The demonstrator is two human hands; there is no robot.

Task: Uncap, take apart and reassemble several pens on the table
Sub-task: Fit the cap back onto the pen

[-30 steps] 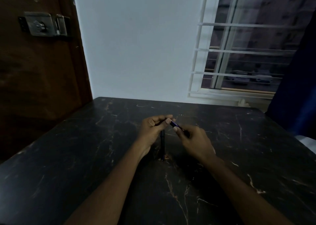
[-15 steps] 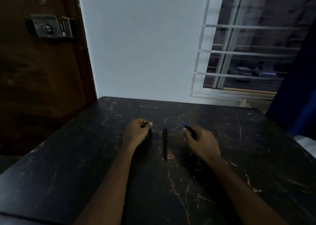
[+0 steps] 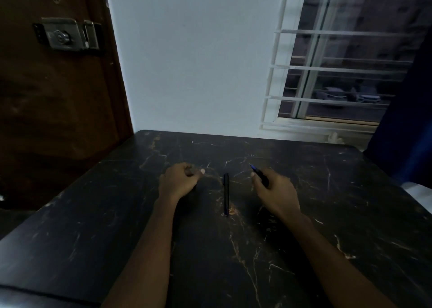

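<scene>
A capped black pen [image 3: 226, 194] lies lengthwise on the dark marble table [image 3: 233, 249], between my two hands. My right hand [image 3: 273, 190] rests on the table to the pen's right. It grips an uncapped dark pen [image 3: 258, 173] whose blue tip points up and to the left. Left of the lying pen, my left hand [image 3: 178, 181] sits on the table closed into a fist. A small dark piece, apparently the pen's cap [image 3: 189, 170], shows between its fingers, mostly hidden.
A brown door with a metal lock [image 3: 67, 34] stands at the left beside the table. Behind the table is a white wall, with a barred window [image 3: 327, 69] at the right. A dark blue curtain [image 3: 404, 120] hangs at the far right.
One second ago both hands met over the lying pen, holding one pen together. They have since separated: the left went left with the cap, the right went right with the uncapped pen.
</scene>
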